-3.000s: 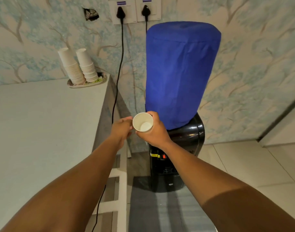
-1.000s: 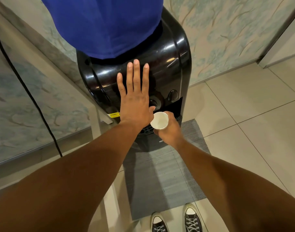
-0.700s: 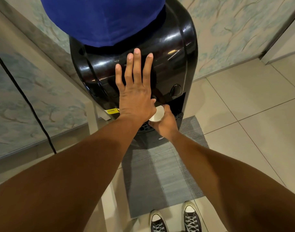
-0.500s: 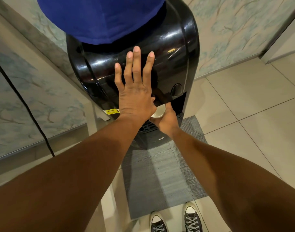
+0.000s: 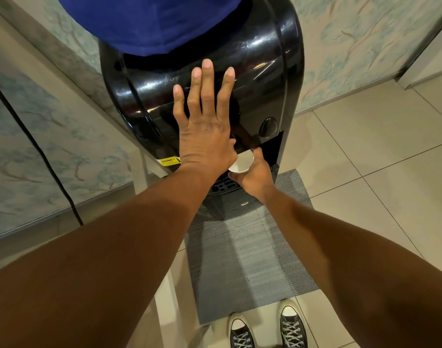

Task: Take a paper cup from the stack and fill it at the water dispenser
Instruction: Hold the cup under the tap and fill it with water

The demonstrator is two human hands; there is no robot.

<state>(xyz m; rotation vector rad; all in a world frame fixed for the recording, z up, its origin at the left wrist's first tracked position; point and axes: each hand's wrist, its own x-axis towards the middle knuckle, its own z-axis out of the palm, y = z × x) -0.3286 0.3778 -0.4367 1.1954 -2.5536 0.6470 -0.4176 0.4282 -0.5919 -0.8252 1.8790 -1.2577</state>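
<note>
A black water dispenser (image 5: 265, 59) with a blue-covered bottle (image 5: 149, 18) stands right in front of me. My left hand (image 5: 205, 126) lies flat against its front, fingers spread, thumb down by a tap button that it hides. My right hand (image 5: 252, 177) grips a white paper cup (image 5: 242, 163) and holds it in the dark recess over the drip tray (image 5: 222, 183), under the taps. A second round button (image 5: 267, 126) shows to the right. The cup stack is out of view. I cannot see whether water is flowing.
A grey mat (image 5: 247, 259) lies on the tiled floor before the dispenser, with my two sneakers (image 5: 265, 330) at its near edge. A black cable (image 5: 39, 151) hangs down the papered wall on the left. A pale table leg (image 5: 144, 167) stands just left of the dispenser.
I have stepped from the table to the dispenser. Over the last second my left hand has settled flat on the front and my right hand has pushed the cup in under the taps.
</note>
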